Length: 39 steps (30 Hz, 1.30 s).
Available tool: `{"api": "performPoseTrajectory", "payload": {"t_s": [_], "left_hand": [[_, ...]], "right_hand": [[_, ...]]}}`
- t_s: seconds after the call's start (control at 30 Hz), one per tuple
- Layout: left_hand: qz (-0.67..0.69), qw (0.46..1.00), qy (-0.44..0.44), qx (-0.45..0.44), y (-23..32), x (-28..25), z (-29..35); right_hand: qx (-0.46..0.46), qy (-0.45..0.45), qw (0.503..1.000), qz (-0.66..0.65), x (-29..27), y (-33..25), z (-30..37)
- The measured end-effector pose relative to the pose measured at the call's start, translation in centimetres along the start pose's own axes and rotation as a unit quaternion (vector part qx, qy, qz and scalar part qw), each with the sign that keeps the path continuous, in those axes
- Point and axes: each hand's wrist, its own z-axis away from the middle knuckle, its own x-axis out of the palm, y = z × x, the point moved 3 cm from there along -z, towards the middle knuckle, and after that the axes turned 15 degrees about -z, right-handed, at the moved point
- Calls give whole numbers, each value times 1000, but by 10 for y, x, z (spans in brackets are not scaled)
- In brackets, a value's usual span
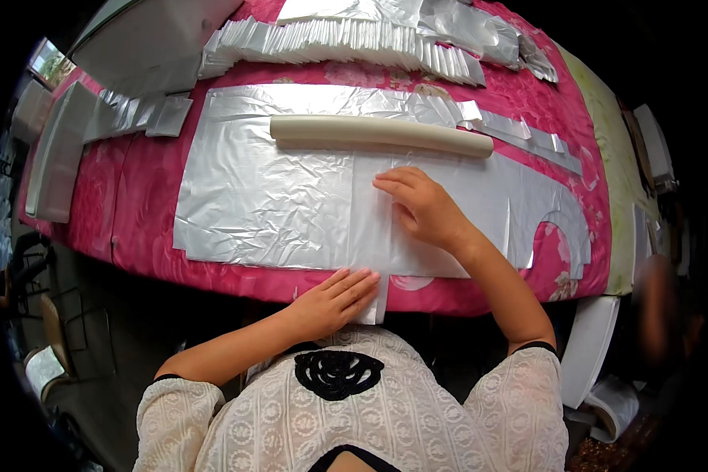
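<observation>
A stack of silvery-white plastic film sheets [267,212] lies flat before me, looking like bags, with a rounded cut-out at its right end. A narrow, pale folded film strip [370,236] runs down its middle and hangs past the table's front edge. My left hand [337,300] lies on the strip's near end, fingers stretched out and flat. Over the strip's right side is my right hand [418,206], its fingers loosely bent, the thumb apart from them, holding nothing that I can see. A cream tube [377,135] lies across the stack beyond it.
A pink flowered cloth [145,224] covers the table. Along the back runs a long row of folded film packets [330,41]. More packets [165,116] lie at the left beside a whitish bin [59,153]. Narrow film strips [531,139] lie at the back right.
</observation>
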Motion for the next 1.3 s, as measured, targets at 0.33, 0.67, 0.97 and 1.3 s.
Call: {"api": "performPoseTrajectory", "payload": {"t_s": [0.33, 0.67, 0.97, 1.3], "left_hand": [[206, 968, 144, -4, -29, -21, -4], [112, 992, -8, -59, -55, -34, -19], [70, 988, 97, -98, -60, -19, -27], [182, 946, 86, -253, -64, -21, -37]], "right_hand": [[-32, -23, 998, -49, 39, -39, 50], [-29, 87, 996, 2, 39, -32, 50], [-8, 91, 994, -51, 35, -28, 49], [120, 120, 979, -111, 29, -23, 46]]}}
